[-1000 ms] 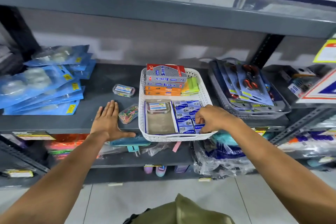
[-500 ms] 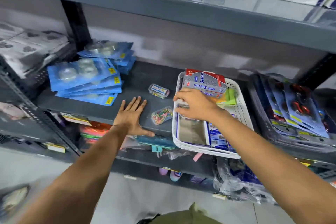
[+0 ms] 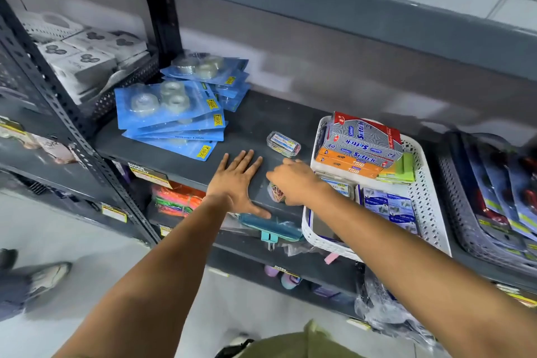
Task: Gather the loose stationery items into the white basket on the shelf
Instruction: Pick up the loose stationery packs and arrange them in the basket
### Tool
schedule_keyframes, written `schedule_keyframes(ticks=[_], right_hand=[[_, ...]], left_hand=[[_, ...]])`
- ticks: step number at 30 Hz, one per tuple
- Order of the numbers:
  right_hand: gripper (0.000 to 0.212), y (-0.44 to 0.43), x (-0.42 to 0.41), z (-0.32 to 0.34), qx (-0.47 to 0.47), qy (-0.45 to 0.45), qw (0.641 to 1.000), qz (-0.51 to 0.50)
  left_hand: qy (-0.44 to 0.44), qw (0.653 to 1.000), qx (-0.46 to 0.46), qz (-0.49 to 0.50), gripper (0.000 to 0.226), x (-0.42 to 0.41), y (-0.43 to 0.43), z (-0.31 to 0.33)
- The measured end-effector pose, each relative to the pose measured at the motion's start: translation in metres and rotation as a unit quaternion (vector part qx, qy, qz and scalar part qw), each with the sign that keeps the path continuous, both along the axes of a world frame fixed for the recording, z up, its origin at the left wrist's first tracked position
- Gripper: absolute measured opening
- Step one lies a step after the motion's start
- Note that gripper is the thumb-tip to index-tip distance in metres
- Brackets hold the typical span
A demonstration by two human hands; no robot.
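Note:
The white basket point(image 3: 424, 192) stands on the dark shelf point(image 3: 255, 122), holding Softek staple boxes point(image 3: 361, 139), green sticky notes point(image 3: 402, 168) and small blue packs point(image 3: 389, 206). Two loose items lie left of it. One is a clear box of coloured paper clips point(image 3: 275, 193); the other is a clear box with a printed label point(image 3: 283, 144) farther back. My right hand point(image 3: 293, 183) is curled over the paper-clip box and hides most of it, grip unclear. My left hand point(image 3: 236, 180) lies flat on the shelf, fingers spread, just left of the right.
Blue tape blister packs point(image 3: 171, 109) are stacked at the shelf's left. A grey basket point(image 3: 462, 212) of carded scissors sits right of the white one. A teal pouch point(image 3: 270, 227) hangs below the shelf edge. Someone's shoe point(image 3: 49, 273) is on the floor at left.
My right hand left the white basket and moved left onto the paper-clip box. The left hand stayed flat on the shelf. The view swung left and down.

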State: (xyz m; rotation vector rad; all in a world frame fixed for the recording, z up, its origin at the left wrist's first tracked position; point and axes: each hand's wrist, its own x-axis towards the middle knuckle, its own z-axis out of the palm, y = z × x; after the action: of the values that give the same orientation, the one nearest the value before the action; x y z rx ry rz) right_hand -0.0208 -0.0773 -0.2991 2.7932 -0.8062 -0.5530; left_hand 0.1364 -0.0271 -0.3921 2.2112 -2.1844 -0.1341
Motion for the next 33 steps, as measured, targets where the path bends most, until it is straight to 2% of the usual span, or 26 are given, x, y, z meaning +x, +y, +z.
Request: schedule_keyframes(ticks=[3, 5, 10, 12, 15, 18, 33], right_hand=[[0.047, 0.001, -0.007, 0.005, 0.046, -0.102, 0.993, -0.03], [0.045, 0.003, -0.015, 0.012, 0.111, -0.211, 0.969, -0.07], [0.051, 0.019, -0.034, 0.031, 0.271, -0.443, 0.848, -0.11], [0.052, 0.026, -0.041, 0.036, 0.339, -0.516, 0.778, -0.117], [0.053, 0.033, -0.052, 0.036, 0.422, -0.584, 0.684, -0.116], [0.055, 0.037, -0.063, 0.035, 0.454, -0.616, 0.632, -0.118], [0.057, 0.046, -0.086, 0.027, 0.466, -0.629, 0.609, -0.128]], left_hand=[[0.0, 1.0, -0.006, 0.0, 0.146, 0.0, -0.001, -0.002], [-0.001, 1.0, -0.004, 0.002, 0.146, 0.0, 0.0, -0.002], [-0.002, 1.0, 0.005, -0.008, 0.142, -0.001, 0.0, 0.002], [0.013, 1.0, 0.001, -0.006, 0.14, -0.002, 0.001, 0.003], [0.014, 1.0, 0.009, 0.004, 0.139, -0.002, 0.001, 0.005], [-0.002, 1.0, 0.017, 0.003, 0.14, -0.002, 0.0, 0.004], [-0.018, 1.0, 0.02, 0.005, 0.144, 0.0, -0.003, -0.003]])
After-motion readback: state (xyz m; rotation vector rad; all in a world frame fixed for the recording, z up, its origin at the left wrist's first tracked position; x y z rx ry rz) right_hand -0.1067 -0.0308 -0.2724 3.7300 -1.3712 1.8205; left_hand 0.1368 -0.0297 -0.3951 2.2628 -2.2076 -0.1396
